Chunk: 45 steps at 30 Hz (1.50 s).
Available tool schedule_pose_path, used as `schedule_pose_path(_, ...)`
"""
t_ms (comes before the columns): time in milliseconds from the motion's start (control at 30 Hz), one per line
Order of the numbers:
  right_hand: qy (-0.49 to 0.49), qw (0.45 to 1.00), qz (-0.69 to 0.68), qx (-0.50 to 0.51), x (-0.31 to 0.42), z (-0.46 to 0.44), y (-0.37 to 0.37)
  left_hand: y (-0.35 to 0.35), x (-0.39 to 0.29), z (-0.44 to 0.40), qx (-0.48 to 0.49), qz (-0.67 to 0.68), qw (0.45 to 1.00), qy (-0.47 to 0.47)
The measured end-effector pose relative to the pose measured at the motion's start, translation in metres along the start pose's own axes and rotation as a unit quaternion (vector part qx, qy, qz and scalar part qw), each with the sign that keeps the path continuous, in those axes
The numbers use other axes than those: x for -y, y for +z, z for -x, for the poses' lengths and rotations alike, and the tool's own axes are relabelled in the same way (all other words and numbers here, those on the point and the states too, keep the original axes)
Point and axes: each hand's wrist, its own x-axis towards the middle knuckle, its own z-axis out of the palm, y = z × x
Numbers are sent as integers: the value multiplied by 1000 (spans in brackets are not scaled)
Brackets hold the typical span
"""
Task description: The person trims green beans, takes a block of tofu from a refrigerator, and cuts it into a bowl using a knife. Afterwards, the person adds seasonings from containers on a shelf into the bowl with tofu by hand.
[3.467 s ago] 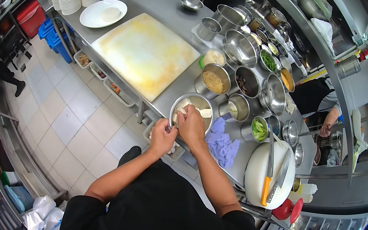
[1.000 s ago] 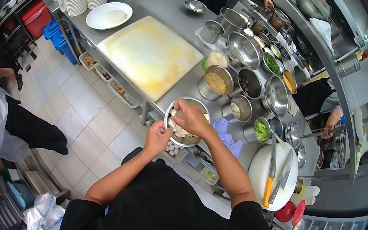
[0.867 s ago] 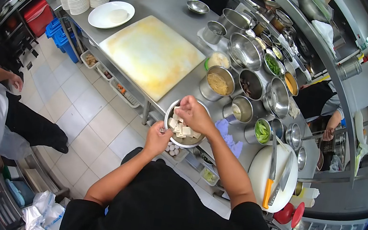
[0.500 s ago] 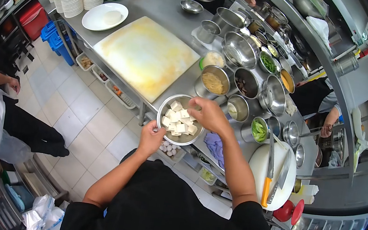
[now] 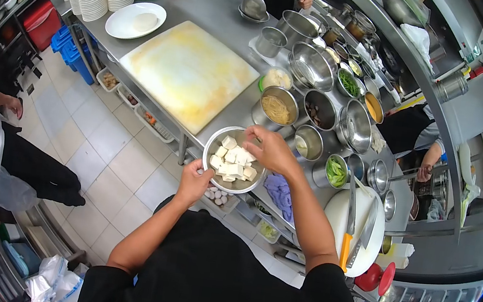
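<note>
White tofu cubes (image 5: pixel 232 162) lie heaped in a round steel bowl (image 5: pixel 213 142) at the front edge of the steel counter. My left hand (image 5: pixel 194 181) grips the bowl's lower left rim, with the thumb over the edge. Over the upper right of the same bowl is my right hand (image 5: pixel 267 146), its fingers bent and apart, close to the cubes. I see nothing held in it, though part of its fingers is hidden.
Behind the bowl lies a stained white cutting board (image 5: pixel 187 75). Several steel pots, one with noodles (image 5: pixel 276 110), crowd the right. Knives (image 5: pixel 350 228) rest on a round white board (image 5: pixel 337 217) beside a purple cloth (image 5: pixel 279 193). A person's legs (image 5: pixel 41 169) stand at left.
The tofu cubes have shifted inside the bowl. My hands stay in nearly the same place on and over it. Across the counter, a co-worker's ladle has come down to the small steel bowl.
</note>
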Motion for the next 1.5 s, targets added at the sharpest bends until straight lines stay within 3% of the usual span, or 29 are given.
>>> schedule_pose_path(133,44,997,48,28,-11,-10,18,0,12,-4,-3,-49,998,32)
schedule_pose_path(200,80,986,134,58,-3,-13,29,1,17,-4,-13,-71,996,61)
schedule_pose_path(433,169,968,169,73,-3,-22,46,5,24,-6,-29,-98,991,92)
schedule_pose_path(633,172,960,170,142,-14,-24,58,1,33,-7,-35,-95,991,85)
schedule_pose_path(700,166,964,170,116,-16,-20,62,-3,35,-8,-42,-160,981,103)
schedule_pose_path(967,139,978,145,61,-25,-17,67,-5,40,-11,-23,-142,985,99)
schedule_pose_path(1067,114,985,83,102,-31,-19,64,-10,45,-15,-10,-124,989,86)
schedule_pose_path(1167,182,972,-69,130,-35,-23,65,-13,43,-13,-2,-92,994,62)
schedule_pose_path(1333,137,973,-157,98,-48,-32,75,-19,38,-13,3,-91,995,46)
schedule_pose_path(1500,85,989,-35,115,-41,-36,71,-14,22,-9,-8,-77,996,36)
